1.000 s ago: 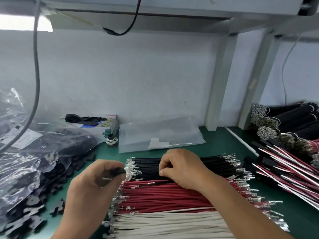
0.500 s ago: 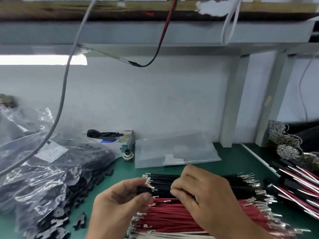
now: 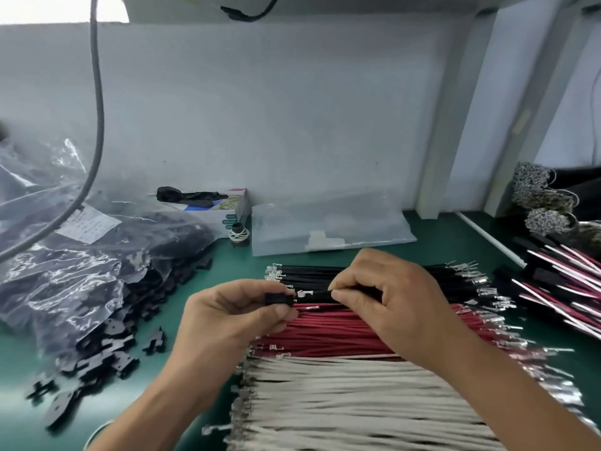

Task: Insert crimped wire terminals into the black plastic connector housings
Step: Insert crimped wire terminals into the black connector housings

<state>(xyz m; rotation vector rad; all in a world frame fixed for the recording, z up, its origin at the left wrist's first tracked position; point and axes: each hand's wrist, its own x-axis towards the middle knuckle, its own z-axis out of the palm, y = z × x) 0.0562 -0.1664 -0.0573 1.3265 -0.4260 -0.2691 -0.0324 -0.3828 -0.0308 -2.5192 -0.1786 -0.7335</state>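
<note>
My left hand [image 3: 227, 317] pinches a small black connector housing [image 3: 278, 299] between thumb and fingers. My right hand [image 3: 390, 301] pinches a black wire [image 3: 320, 293] close to its crimped metal terminal [image 3: 304, 293], which sits just right of the housing's opening. Both hands hover above rows of cut wires on the green mat: black wires [image 3: 312, 275] at the back, red wires [image 3: 328, 333] in the middle, white wires [image 3: 341, 402] nearest me. Loose black housings [image 3: 107, 346] spill from a clear bag on the left.
A large clear plastic bag [image 3: 65, 265] of black housings fills the left side. A small box [image 3: 224, 209] and a flat clear bag [image 3: 328, 229] lie by the back wall. Finished harnesses [image 3: 559, 278] and black wire bundles [image 3: 553, 203] pile at the right. A grey cable [image 3: 97, 109] hangs at left.
The view has tilted down. My right hand has lifted one black wire off the row and brought its terminal up to the housing held in my left hand.
</note>
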